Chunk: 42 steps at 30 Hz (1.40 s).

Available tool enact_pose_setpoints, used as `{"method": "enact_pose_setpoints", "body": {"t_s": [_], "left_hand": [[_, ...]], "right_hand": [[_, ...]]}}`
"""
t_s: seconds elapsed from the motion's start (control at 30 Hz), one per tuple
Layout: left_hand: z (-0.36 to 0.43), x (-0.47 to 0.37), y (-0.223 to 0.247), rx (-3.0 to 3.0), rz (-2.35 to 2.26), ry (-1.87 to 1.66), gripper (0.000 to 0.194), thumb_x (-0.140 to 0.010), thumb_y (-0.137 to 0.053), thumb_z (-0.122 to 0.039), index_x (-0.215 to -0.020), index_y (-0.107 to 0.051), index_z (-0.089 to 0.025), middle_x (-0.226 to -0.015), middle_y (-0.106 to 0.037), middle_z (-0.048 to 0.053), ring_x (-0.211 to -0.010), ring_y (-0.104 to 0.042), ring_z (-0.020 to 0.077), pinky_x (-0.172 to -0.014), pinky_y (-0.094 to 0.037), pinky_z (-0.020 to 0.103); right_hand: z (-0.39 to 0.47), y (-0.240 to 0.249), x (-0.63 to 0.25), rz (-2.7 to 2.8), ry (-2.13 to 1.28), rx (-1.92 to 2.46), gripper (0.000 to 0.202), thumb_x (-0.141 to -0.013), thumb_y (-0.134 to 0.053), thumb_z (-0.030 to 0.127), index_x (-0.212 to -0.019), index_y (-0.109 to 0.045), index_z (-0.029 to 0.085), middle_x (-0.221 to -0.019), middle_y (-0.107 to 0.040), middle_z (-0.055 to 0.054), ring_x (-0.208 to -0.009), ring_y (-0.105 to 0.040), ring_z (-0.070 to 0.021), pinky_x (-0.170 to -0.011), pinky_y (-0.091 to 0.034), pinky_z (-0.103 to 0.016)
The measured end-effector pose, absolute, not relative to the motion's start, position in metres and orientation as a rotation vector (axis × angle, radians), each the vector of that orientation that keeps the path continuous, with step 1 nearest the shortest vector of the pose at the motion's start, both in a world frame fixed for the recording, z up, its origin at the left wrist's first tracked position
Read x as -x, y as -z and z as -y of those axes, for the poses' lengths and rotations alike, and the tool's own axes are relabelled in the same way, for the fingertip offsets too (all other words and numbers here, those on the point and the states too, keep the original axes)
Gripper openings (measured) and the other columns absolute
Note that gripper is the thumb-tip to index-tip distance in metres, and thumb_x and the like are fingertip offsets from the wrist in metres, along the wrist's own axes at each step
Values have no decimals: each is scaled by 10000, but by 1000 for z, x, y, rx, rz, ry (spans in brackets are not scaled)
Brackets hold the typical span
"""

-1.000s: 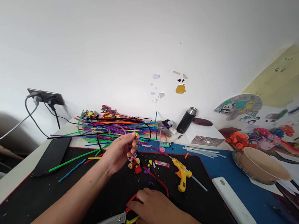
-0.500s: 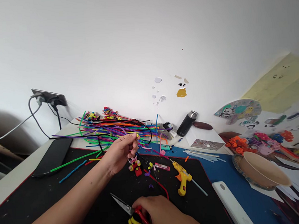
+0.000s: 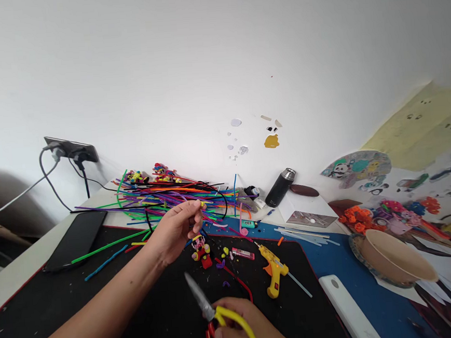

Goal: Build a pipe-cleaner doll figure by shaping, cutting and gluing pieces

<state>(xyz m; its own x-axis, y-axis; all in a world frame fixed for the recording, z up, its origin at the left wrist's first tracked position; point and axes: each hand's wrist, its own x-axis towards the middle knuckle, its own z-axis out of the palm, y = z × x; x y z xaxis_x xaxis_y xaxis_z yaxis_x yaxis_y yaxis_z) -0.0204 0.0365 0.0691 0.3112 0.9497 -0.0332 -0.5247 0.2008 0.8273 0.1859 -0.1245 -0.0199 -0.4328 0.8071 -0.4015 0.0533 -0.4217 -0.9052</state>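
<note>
"Where is the yellow piece (image 3: 203,204) sitting?"
"The left hand (image 3: 177,227) is pinching it above the tabletop (image 3: 22,271), at twelve o'clock from the scissors (image 3: 199,295). It's seeming light, soft, squashable; its edges are offering the best hold."
"The right hand (image 3: 256,316)?"
"Curling around the handles (image 3: 249,325); the scissors are looking stiffer, heavier."

Your left hand (image 3: 181,227), left of the glue gun (image 3: 275,272), and left forearm (image 3: 99,306) are bare, one small dark spot on the forearm; your right hand (image 3: 243,316), nearer you than the gun, also bare.
</note>
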Motion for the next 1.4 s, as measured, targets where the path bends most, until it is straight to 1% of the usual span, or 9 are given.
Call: {"method": "enact_pose_setpoints", "body": {"t_s": [0.13,0.33,0.53,0.7,0.8,0.93,1.13,1.27,1.4], "left_hand": [[-33,20,-73,-833,-661,-1159,458,-728,-952,-490,-704,-626,-169,-606,-565,-36,-475,-452,74,-425,-289,194],[-28,18,-75,-938,-744,-1179,455,-689,-977,-515,-769,-681,-179,-590,-579,-44,-478,-485,84,-455,-355,196],[-28,18,-71,-1073,-750,-1197,437,-708,-970,-523,-860,-736,-188,-573,-576,-49,-465,-480,92,-447,-391,203],[-27,19,-73,-1156,-760,-1206,410,-738,-950,-519,-884,-752,-191,-608,-604,-32,-504,-544,122,-456,-423,221],[-26,19,-71,-1200,-774,-1209,388,-759,-939,-512,-890,-761,-193,-624,-611,-27,-514,-548,121,-478,-435,226],[-27,18,-70,-1242,-768,-1221,392,-770,-931,-527,-905,-769,-197,-644,-608,-26,-515,-536,116,-487,-430,229],[-24,18,-73,-1276,-799,-1227,422,-768,-922,-560,-907,-764,-194,-669,-602,-24,-532,-529,115,-501,-418,231],[-22,17,-74,-1333,-833,-1236,410,-784,-909,-551,-912,-769,-187,-701,-607,-16,-564,-510,115,-522,-405,232],[-22,17,-72,-1402,-856,-1249,370,-806,-888,-519,-919,-766,-189,-741,-640,-1,-612,-547,132,-565,-433,241]], "right_hand": [[115,17,-188,968,-1796,995,634,-829,-832,652,-1189,-662,159,-750,-690,-7,-384,-502,-83,-376,-328,-182],[100,6,-182,778,-1705,876,607,-825,-870,605,-1195,-672,166,-881,-730,-62,-411,-509,-75,-381,-375,-190],[99,1,-174,712,-1706,782,730,-818,-777,801,-1224,-694,200,-899,-722,-56,-374,-418,-44,-341,-282,-172],[96,-3,-172,701,-1768,775,882,-753,-698,941,-1166,-712,161,-791,-723,-58,-425,-594,-127,-366,-359,-196],[95,-5,-171,691,-1760,748,951,-771,-672,947,-1317,-670,169,-806,-769,-75,-496,-699,-179,-411,-417,-205],[97,-6,-171,770,-1754,733,1033,-789,-655,942,-1479,-579,176,-888,-825,-131,-597,-783,-242,-471,-476,-237],[99,-10,-173,844,-1777,702,1092,-783,-655,947,-1552,-496,189,-1033,-845,-198,-706,-832,-300,-535,-519,-275],[99,-13,-172,850,-1819,644,1117,-778,-570,1000,-1567,-470,215,-1194,-816,-228,-949,-843,-363,-749,-612,-415],[99,-14,-169,944,-1735,786,963,-865,-640,888,-1500,-535,172,-1059,-819,-182,-584,-777,-240,-522,-536,-302]]}}
